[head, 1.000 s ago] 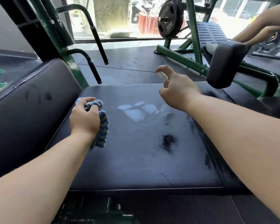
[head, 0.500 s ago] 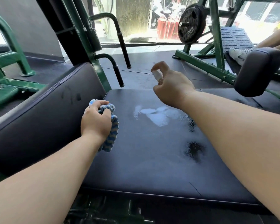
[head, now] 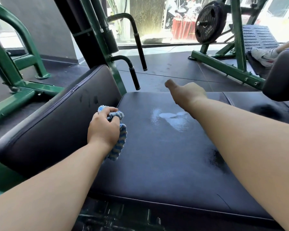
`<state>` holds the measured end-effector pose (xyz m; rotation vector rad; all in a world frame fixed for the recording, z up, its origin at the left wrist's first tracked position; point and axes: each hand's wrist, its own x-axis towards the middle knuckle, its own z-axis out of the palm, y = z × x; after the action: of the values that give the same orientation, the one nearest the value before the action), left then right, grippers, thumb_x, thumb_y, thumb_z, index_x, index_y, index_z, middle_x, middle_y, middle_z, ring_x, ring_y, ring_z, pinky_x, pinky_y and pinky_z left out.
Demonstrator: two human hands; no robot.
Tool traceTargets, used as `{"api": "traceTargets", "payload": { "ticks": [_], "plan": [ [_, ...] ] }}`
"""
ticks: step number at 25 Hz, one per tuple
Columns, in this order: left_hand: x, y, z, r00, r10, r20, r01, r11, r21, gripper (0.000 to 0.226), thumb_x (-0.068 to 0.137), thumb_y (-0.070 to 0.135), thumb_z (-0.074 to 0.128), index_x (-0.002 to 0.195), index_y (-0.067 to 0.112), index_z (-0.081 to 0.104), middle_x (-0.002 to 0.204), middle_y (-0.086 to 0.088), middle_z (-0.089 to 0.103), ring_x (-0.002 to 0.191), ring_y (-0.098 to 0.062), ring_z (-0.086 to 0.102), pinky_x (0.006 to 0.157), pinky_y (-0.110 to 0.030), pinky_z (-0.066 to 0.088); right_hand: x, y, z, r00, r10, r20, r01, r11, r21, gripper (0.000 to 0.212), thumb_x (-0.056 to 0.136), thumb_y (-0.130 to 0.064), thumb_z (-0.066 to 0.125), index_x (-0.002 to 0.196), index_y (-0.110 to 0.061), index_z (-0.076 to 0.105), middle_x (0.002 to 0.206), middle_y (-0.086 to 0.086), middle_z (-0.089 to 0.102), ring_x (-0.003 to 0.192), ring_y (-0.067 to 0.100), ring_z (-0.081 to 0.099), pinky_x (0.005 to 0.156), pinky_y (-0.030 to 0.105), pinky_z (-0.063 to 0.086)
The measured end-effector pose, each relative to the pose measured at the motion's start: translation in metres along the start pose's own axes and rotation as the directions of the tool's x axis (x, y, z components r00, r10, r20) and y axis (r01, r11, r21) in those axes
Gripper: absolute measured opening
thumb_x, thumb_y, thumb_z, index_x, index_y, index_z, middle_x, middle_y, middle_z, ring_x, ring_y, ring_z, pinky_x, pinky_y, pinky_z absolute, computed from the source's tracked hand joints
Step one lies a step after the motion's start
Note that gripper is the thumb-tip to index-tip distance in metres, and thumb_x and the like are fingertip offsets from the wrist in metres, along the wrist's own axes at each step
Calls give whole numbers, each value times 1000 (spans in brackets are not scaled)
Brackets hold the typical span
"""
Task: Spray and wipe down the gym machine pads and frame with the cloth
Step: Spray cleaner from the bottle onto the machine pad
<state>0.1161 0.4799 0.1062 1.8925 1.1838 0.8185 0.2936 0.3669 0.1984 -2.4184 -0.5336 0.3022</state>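
While left hand (head: 103,129) grips cloth (head: 121,145), pad (head: 157,164) glistens

The left hand (head: 105,129) grips a striped cloth (head: 120,144) at the left edge of the seat pad (head: 157,164); the right hand (head: 185,94), blurred, hovers over its far edge.
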Motion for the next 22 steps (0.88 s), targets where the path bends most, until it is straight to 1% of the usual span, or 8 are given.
{"api": "traceTargets", "payload": {
  "ticks": [4, 5, 8, 10, 12, 15, 18, 22],
  "plan": [
    [6, -8, -6, 999, -33, -32, 34, 999, 10, 24, 89, 19, 45, 92, 40, 55, 113, -2, 57, 93, -20, 51, 76, -28, 37, -4, -5, 14, 996, -30, 88, 39, 995, -94, 70, 82, -71, 32, 106, -14, 64, 107, 6, 64, 89, 29, 55, 75, 35, 41],
    [6, -11, -7, 999, -43, -31, 44, 999, 20, 24, 89, 19, 45, 92, 40, 55, 113, -2, 57, 93, -20, 51, 77, -28, 37, -7, -7, 18, 993, -46, 109, 60, 990, -129, 68, 85, -70, 31, 103, -13, 63, 106, 6, 62, 90, 29, 53, 76, 35, 39],
    [5, -18, -9, 998, -58, -27, 59, 998, 32, 23, 89, 20, 46, 93, 40, 55, 114, -3, 57, 92, -20, 51, 77, -28, 36, -13, -12, 23, 994, -72, 80, 86, 979, -185, 56, 86, -65, 36, 76, -13, 52, 86, 4, 56, 84, 28, 54, 72, 33, 40],
    [6, -19, -9, 999, -49, -22, 50, 998, 39, 23, 89, 20, 46, 94, 40, 55, 114, -2, 56, 92, -19, 51, 76, -27, 36, -15, -13, 22, 996, -61, 63, 71, 983, -172, 50, 87, -60, 39, 72, -13, 50, 81, 3, 55, 76, 26, 52, 68, 31, 39],
    [7, -20, -9, 999, -38, -22, 39, 998, 43, 23, 89, 20, 46, 94, 40, 55, 114, -1, 57, 91, -19, 51, 76, -27, 36, -17, -13, 20, 987, 2, 160, 22, 988, -150, 49, 86, -56, 39, 73, -10, 52, 79, 4, 57, 69, 24, 49, 64, 30, 37],
    [10, -22, -8, 999, -41, -29, 42, 998, 47, 23, 89, 21, 46, 94, 40, 56, 115, -1, 57, 93, -19, 52, 76, -27, 37, -23, -7, 18, 926, 107, 362, -29, 976, -214, 41, 81, -53, 42, 70, -13, 46, 67, 3, 47, 62, 24, 39, 64, 30, 32],
    [10, -23, -5, 998, -47, -32, 49, 997, 65, 22, 88, 21, 46, 95, 39, 56, 115, -2, 57, 94, -20, 52, 78, -28, 39, -28, 5, 13, 897, 102, 429, 4, 971, -239, 33, 81, -47, 43, 68, -17, 40, 63, 2, 43, 62, 24, 35, 65, 32, 29],
    [5, -19, -2, 999, -33, -23, 35, 994, 100, 21, 88, 21, 46, 97, 37, 58, 116, -3, 57, 95, -21, 52, 79, -29, 40, -38, 25, 13, 858, 84, 506, 60, 963, -262, 34, 80, -52, 45, 74, -19, 40, 66, 2, 46, 61, 24, 37, 62, 31, 30]
  ]
}}
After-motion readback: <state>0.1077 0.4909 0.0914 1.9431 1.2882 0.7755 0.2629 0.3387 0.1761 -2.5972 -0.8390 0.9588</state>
